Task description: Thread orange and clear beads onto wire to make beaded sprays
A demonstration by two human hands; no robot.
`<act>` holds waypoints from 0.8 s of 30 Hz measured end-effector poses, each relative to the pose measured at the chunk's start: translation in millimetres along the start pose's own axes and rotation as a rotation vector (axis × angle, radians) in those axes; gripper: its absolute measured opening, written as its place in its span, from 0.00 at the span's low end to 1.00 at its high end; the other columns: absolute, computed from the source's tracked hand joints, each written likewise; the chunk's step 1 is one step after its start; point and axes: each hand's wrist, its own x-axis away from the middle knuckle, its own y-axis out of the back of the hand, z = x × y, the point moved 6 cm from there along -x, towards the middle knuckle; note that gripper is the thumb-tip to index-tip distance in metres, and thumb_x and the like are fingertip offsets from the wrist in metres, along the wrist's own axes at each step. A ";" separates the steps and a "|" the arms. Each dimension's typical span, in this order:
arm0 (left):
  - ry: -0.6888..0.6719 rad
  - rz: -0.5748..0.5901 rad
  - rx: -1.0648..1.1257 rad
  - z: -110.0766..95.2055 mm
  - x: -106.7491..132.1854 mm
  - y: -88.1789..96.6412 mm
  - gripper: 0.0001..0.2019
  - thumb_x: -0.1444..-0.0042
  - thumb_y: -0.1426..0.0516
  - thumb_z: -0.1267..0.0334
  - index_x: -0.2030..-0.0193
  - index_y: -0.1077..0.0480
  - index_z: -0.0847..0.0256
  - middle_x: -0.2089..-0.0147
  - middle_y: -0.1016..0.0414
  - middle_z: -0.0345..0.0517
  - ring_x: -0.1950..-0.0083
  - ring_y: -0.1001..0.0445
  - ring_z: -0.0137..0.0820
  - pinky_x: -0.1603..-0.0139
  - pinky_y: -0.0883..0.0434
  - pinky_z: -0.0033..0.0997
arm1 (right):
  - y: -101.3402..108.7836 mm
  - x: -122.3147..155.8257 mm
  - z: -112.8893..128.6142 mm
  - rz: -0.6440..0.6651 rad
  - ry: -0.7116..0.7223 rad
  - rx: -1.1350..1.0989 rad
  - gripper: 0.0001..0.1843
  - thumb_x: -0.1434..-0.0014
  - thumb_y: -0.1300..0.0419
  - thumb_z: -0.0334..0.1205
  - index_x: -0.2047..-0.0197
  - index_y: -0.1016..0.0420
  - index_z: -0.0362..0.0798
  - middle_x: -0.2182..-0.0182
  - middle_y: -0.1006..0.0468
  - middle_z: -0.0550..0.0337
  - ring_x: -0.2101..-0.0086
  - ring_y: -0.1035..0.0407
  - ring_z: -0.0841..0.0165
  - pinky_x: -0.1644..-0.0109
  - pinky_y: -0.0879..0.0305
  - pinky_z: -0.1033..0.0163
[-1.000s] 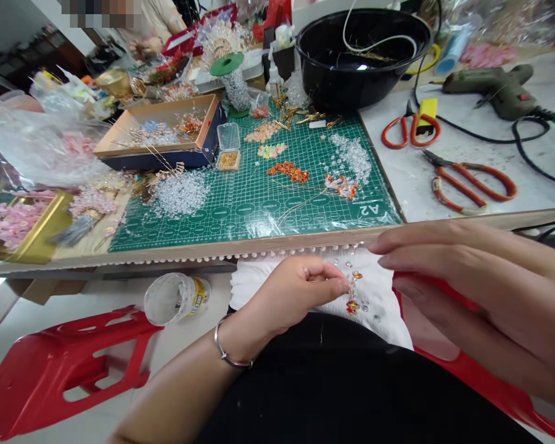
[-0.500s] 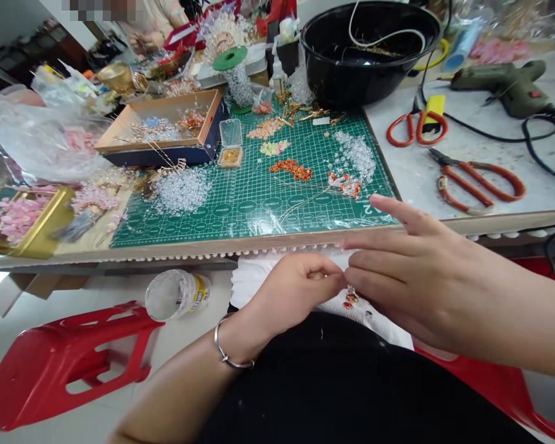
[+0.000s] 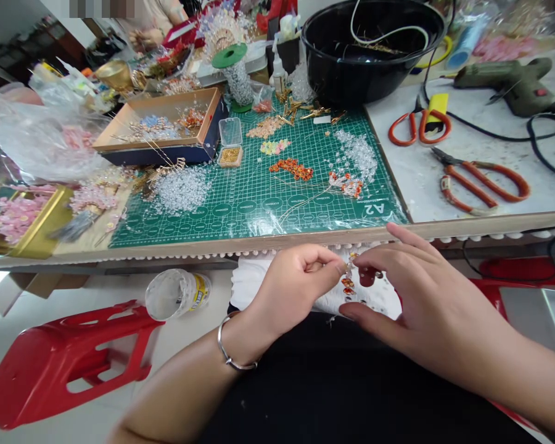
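Observation:
Above my lap, my left hand (image 3: 300,280) is closed, thumb against fingertips, on a small beaded spray (image 3: 348,283) with orange and clear beads. The spray hangs just past the fingertips, and its held end is hidden. To its right, my right hand (image 3: 411,290) has thumb and fingers apart around the spray, close to the beads, with nothing gripped. On the green cutting mat (image 3: 240,213) beyond lie a finished-looking bunch of orange and clear beads on wires (image 3: 346,184) and a pile of orange beads (image 3: 291,168).
Clear beads (image 3: 180,190) lie heaped on the mat's left, near a shallow box (image 3: 161,126). Orange-handled pliers (image 3: 485,179), scissors (image 3: 419,126) and a glue gun (image 3: 504,83) rest at right. A black basin (image 3: 370,55) stands behind. A red stool (image 3: 37,370) is lower left.
My right hand has turned and its thumb and fingers have spread away from the left fingertips, so more of the beaded spray shows. My left hand stays nearly in place, still pinching.

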 end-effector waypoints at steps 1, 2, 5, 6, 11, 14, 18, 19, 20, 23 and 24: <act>0.004 0.000 0.016 0.6 -0.1 -0.2 0.12 0.42 0.37 0.54 0.67 0.24 0.62 0.71 0.32 0.39 0.69 0.39 0.27 0.69 0.41 0.27 | 0.8 -0.1 1.7 -0.014 0.014 0.022 0.16 0.34 0.39 0.48 0.52 0.32 0.45 0.66 0.21 0.55 0.65 0.21 0.58 0.31 0.46 0.33; 0.008 -0.002 0.032 1.2 -0.3 -0.4 0.12 0.42 0.37 0.54 0.66 0.24 0.63 0.71 0.32 0.39 0.69 0.39 0.26 0.69 0.40 0.27 | 1.9 -0.4 3.3 -0.029 0.025 0.041 0.15 0.35 0.38 0.47 0.52 0.32 0.46 0.65 0.20 0.53 0.63 0.21 0.57 0.31 0.46 0.33; 0.001 -0.005 0.065 2.0 -0.8 -1.4 0.11 0.43 0.36 0.55 0.66 0.24 0.63 0.72 0.33 0.38 0.69 0.40 0.26 0.68 0.40 0.27 | 4.6 -2.0 8.4 -0.070 0.046 0.088 0.17 0.35 0.38 0.48 0.51 0.31 0.44 0.64 0.18 0.49 0.61 0.20 0.54 0.33 0.44 0.32; -0.003 -0.008 0.065 2.3 -1.0 -1.4 0.11 0.43 0.36 0.56 0.66 0.24 0.62 0.72 0.33 0.38 0.70 0.40 0.26 0.68 0.40 0.26 | 5.0 -2.8 10.1 -0.079 0.050 0.108 0.19 0.35 0.38 0.50 0.51 0.31 0.44 0.64 0.18 0.48 0.62 0.20 0.54 0.33 0.43 0.31; -0.003 -0.022 0.065 5.9 -1.1 -0.7 0.11 0.42 0.37 0.55 0.66 0.25 0.62 0.72 0.32 0.38 0.69 0.39 0.25 0.68 0.41 0.27 | 6.0 -6.9 15.7 -0.125 0.105 0.237 0.13 0.36 0.36 0.42 0.54 0.30 0.43 0.64 0.18 0.47 0.63 0.21 0.51 0.35 0.43 0.28; 0.000 -0.014 0.088 7.2 -1.0 -1.0 0.11 0.42 0.36 0.56 0.67 0.25 0.63 0.73 0.33 0.36 0.71 0.41 0.24 0.70 0.43 0.26 | 7.8 -7.0 13.3 -0.134 0.130 0.205 0.05 0.37 0.38 0.34 0.58 0.30 0.47 0.66 0.17 0.53 0.62 0.20 0.54 0.32 0.50 0.27; 0.016 0.006 0.100 6.9 -1.0 -1.9 0.12 0.43 0.36 0.56 0.68 0.25 0.63 0.74 0.34 0.36 0.72 0.42 0.24 0.70 0.44 0.27 | 8.7 -6.2 7.2 -0.074 0.133 0.117 0.07 0.37 0.41 0.29 0.57 0.31 0.49 0.66 0.16 0.54 0.62 0.19 0.54 0.31 0.53 0.26; 0.013 0.016 0.090 6.1 -1.0 -2.3 0.12 0.43 0.36 0.55 0.68 0.25 0.63 0.73 0.32 0.37 0.71 0.40 0.25 0.70 0.43 0.27 | 8.8 -6.5 6.0 -0.055 0.133 0.097 0.07 0.37 0.42 0.29 0.56 0.32 0.49 0.66 0.16 0.53 0.64 0.19 0.55 0.31 0.52 0.26; 0.012 0.025 0.073 5.4 -0.8 -2.6 0.12 0.42 0.36 0.55 0.68 0.25 0.63 0.72 0.30 0.39 0.70 0.38 0.26 0.69 0.42 0.27 | 8.9 -7.0 4.6 -0.039 0.129 0.075 0.07 0.37 0.42 0.29 0.57 0.32 0.49 0.66 0.16 0.53 0.65 0.19 0.56 0.31 0.50 0.27; 0.011 0.038 -0.016 4.1 0.1 -2.0 0.12 0.41 0.38 0.55 0.69 0.25 0.62 0.71 0.28 0.41 0.68 0.35 0.28 0.69 0.42 0.28 | 10.2 -9.6 0.7 -0.018 0.120 0.007 0.08 0.35 0.42 0.29 0.60 0.34 0.52 0.67 0.16 0.56 0.68 0.20 0.60 0.33 0.43 0.32; 0.010 0.034 -0.047 4.0 0.4 -1.2 0.12 0.41 0.38 0.54 0.70 0.26 0.61 0.71 0.29 0.40 0.68 0.36 0.28 0.69 0.41 0.29 | 10.3 -10.6 -0.2 -0.010 0.121 -0.007 0.08 0.35 0.43 0.29 0.60 0.34 0.52 0.67 0.16 0.56 0.68 0.20 0.61 0.33 0.42 0.32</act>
